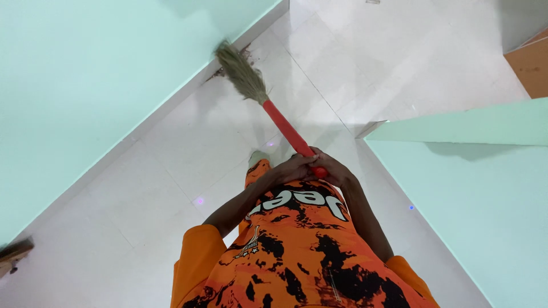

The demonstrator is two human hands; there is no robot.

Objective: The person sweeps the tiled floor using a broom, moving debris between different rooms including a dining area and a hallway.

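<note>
Sweeping along the foot of the pale green wall (85,74), the person holds a grass broom with a red plastic handle (288,132) in both hands, out in front of the orange and black patterned shirt (297,256). The left hand (292,169) is wrapped over the handle just above its end, and the right hand (334,171) is closed around the very end beside it, the two touching. The handle runs up and away from the body to a tuft of dry, straw-coloured bristles (241,71), which is blurred and lies on the white tiled floor (171,159) right at the skirting line. A little dark dirt (220,72) shows there in the joint between wall and tile. To do this stroke well, I judge the bristle tips should stay low and pressed into that joint, drawn out toward open floor with short strokes so the grit comes clear of the edge. The handle looks smooth, straight and slim, and the bristle head is loose and flared. A second pale green wall (474,188) stands close on the right.
</note>
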